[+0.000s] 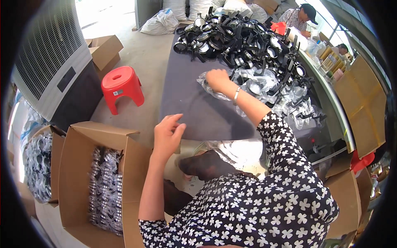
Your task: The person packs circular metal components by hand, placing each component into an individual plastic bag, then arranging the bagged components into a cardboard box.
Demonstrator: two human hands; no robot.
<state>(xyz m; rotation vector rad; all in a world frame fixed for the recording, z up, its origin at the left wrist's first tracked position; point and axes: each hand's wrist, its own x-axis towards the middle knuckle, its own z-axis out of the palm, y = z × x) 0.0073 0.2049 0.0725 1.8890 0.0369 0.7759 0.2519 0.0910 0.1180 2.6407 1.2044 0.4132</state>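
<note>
My right hand is closed on a crumpled clear plastic bag on the grey table. The fingers hide part of the bag, and I cannot make out what lies inside it. Just off the table's near left edge, my left hand holds nothing, thumb and fingers apart. Beyond my right hand rises a big heap of black pieces with round, shiny metal rims and black handle-like arms. More such pieces in clear bags lie to the right of that hand.
A cardboard box at my left contains rows of bagged pieces. Beyond it stand a red stool and a large air cooler. Across the far right, a person in a dark cap works beside a long bench.
</note>
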